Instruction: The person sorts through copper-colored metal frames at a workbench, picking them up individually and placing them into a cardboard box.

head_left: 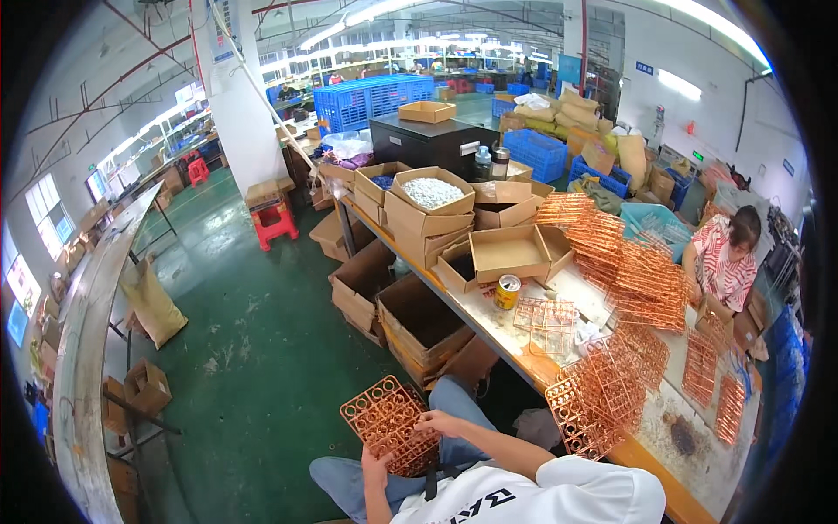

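While the left hand point(375, 470) pinches the coppery racks point(384, 414), the right hand point(443, 424) seems to work on top, its grip unclear; next likely needs steady holding.

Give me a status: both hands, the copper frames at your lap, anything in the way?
Left hand holding copper frames, near edge. Right hand at their right side, grip unclear. No obstruction seen between hands and frames.

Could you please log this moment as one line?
left hand: holds copper-coloured grids by lower edge | right hand: at their right side | table: similar grids, open carton, yellow can
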Demonstrator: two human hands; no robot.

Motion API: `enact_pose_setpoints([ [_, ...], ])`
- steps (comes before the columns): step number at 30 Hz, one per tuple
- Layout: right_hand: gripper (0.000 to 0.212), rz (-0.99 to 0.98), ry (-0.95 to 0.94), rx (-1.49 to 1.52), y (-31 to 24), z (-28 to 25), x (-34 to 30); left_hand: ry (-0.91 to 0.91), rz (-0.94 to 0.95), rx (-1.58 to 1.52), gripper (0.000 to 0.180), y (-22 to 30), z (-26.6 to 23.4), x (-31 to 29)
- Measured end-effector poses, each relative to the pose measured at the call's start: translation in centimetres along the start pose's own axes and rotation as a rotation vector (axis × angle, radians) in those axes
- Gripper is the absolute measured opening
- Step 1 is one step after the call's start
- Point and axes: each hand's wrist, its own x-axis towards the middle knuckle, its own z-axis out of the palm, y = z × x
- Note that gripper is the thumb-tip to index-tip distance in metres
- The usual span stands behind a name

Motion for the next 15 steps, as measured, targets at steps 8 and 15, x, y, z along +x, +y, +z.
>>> enact_pose_setpoints([
  [8,0.021,-0.07,0.023,0.042,-0.5,1.2,-1.6,0.021,-0.333,-0.26,0.028,-0.5,1.7,0.1],
  [15,0.019,-0.068,0.232,-0.11,3.2,1.8,-0.8,0.255,-0.081,0.578,0.027,-2.7,1.6,1.2],
])
